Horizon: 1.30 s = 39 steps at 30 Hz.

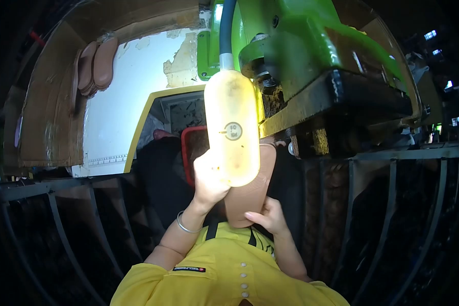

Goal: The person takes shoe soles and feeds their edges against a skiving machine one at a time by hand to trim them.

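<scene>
A brown shoe sole (pixel 246 201) with fine ridges is held in front of my body, its far end close to the green machine (pixel 301 56). My right hand (pixel 271 217) grips its near end, thumb on the upper face and fingers curled beneath. At the sole's left side my left hand (pixel 209 181) is closed on it, with the fingers partly hidden by a lit, oval lamp (pixel 232 127). That lamp hangs over the sole and covers its middle part.
Stacked brown soles (pixel 105 64) lie on the white tabletop (pixel 120 102) at the left, beside cardboard walls (pixel 51 102). Below the lamp is a red bin (pixel 187 153). Metal racks (pixel 392 204) run along both sides of me.
</scene>
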Motion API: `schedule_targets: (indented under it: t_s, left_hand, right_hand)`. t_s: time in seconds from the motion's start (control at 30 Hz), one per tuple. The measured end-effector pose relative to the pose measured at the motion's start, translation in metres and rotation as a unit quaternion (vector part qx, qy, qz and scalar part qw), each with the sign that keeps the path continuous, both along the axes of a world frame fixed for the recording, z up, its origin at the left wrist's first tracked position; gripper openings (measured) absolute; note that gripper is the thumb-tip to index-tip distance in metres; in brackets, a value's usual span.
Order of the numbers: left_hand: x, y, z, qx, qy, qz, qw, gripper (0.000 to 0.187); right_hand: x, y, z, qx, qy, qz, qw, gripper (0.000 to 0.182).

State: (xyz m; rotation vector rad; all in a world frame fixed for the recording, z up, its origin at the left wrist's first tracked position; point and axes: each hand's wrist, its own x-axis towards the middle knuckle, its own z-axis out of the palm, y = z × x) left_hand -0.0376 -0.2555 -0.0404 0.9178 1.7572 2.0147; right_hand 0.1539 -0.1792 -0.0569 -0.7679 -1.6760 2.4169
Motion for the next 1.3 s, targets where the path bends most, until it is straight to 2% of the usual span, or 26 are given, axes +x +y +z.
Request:
schedule_targets:
  t_s: [0.07, 0.13, 0.2, 0.27, 0.33, 0.4, 0.5, 0.53, 0.63, 0.67, 0.7, 0.73, 0.77, 0.83, 0.9, 0.93, 0.97, 1.03, 1.07, 1.17, 1.3]
  left_hand:
    - [0.005, -0.003, -0.002, -0.002, -0.027, -0.006, 1.0, 0.02]
    - [0.009, -0.006, -0.002, -0.001, -0.052, -0.015, 0.999, 0.023]
    - [0.012, -0.006, -0.003, 0.009, -0.137, -0.055, 0.989, 0.027]
    - [0.016, 0.002, 0.004, 0.025, -0.157, -0.057, 0.986, 0.028]
    - [0.016, 0.005, 0.011, 0.041, -0.178, -0.057, 0.981, 0.029]
    - [0.011, 0.004, 0.015, -0.018, -0.151, -0.073, 0.986, 0.033]
    - [0.001, 0.005, 0.005, 0.04, -0.123, -0.038, 0.991, 0.03]
    - [-0.009, -0.001, 0.003, 0.004, -0.071, -0.059, 0.996, 0.027]
    - [-0.023, -0.015, 0.032, 0.003, -0.112, -0.019, 0.994, 0.024]
    - [-0.03, -0.021, 0.032, 0.02, -0.111, -0.04, 0.993, 0.026]
    - [-0.04, -0.027, 0.037, 0.052, -0.126, -0.073, 0.988, 0.027]
    - [-0.047, -0.032, 0.036, 0.036, -0.125, -0.059, 0.99, 0.027]
    - [-0.053, -0.04, 0.035, 0.019, -0.124, -0.044, 0.991, 0.026]
    - [-0.063, -0.057, 0.034, -0.004, -0.158, -0.027, 0.987, 0.025]
    - [-0.069, -0.071, 0.025, 0.003, -0.131, -0.012, 0.991, 0.024]
    - [-0.07, -0.08, 0.024, -0.002, -0.128, -0.007, 0.992, 0.024]
    - [-0.07, -0.087, 0.022, -0.009, -0.142, 0.006, 0.99, 0.022]
    - [-0.068, -0.102, 0.017, -0.011, -0.169, 0.011, 0.986, 0.019]
    - [-0.067, -0.111, 0.011, -0.017, -0.182, 0.01, 0.983, 0.017]
    - [-0.052, -0.128, -0.003, -0.034, -0.214, -0.006, 0.976, 0.019]
    - [-0.013, -0.129, -0.026, -0.118, -0.234, -0.069, 0.963, 0.024]
  right_hand:
    - [0.029, 0.011, -0.009, -0.031, -0.019, -0.079, 0.996, 0.038]
    - [0.042, 0.029, 0.009, -0.01, -0.016, -0.163, 0.986, 0.031]
    - [0.049, 0.051, 0.017, 0.012, 0.03, -0.26, 0.965, 0.032]
    - [0.042, 0.071, 0.033, 0.036, 0.049, -0.334, 0.94, 0.029]
    - [0.026, 0.094, 0.042, 0.057, 0.065, -0.364, 0.927, 0.028]
    - [0.003, 0.114, 0.052, 0.082, 0.085, -0.353, 0.928, 0.028]
    - [-0.031, 0.126, 0.06, 0.101, 0.118, -0.338, 0.928, 0.03]
    - [-0.039, 0.13, 0.06, 0.105, 0.146, -0.314, 0.932, 0.031]
    - [-0.052, 0.138, 0.041, 0.075, 0.182, -0.245, 0.949, 0.03]
    - [-0.056, 0.137, 0.035, 0.071, 0.189, -0.225, 0.953, 0.033]
    - [-0.062, 0.14, 0.013, 0.108, 0.211, -0.234, 0.943, 0.033]
    - [-0.056, 0.141, -0.002, 0.091, 0.226, -0.224, 0.944, 0.031]
    - [-0.064, 0.127, 0.003, 0.074, 0.242, -0.213, 0.944, 0.029]
    - [-0.08, 0.099, 0.011, 0.037, 0.186, -0.273, 0.943, 0.017]
    - [-0.081, 0.092, 0.018, 0.05, 0.152, -0.142, 0.977, 0.024]
    - [-0.084, 0.083, 0.019, 0.092, 0.152, -0.13, 0.975, 0.034]
    - [-0.093, 0.08, 0.019, 0.136, 0.202, -0.107, 0.964, 0.043]
    - [-0.107, 0.066, 0.028, 0.231, 0.203, -0.147, 0.94, 0.029]
    - [-0.112, 0.06, 0.034, 0.164, 0.21, -0.144, 0.953, 0.034]
    - [-0.117, 0.055, 0.039, 0.092, 0.225, -0.078, 0.967, 0.042]
    - [-0.126, 0.055, 0.033, 0.124, 0.216, -0.121, 0.961, 0.043]
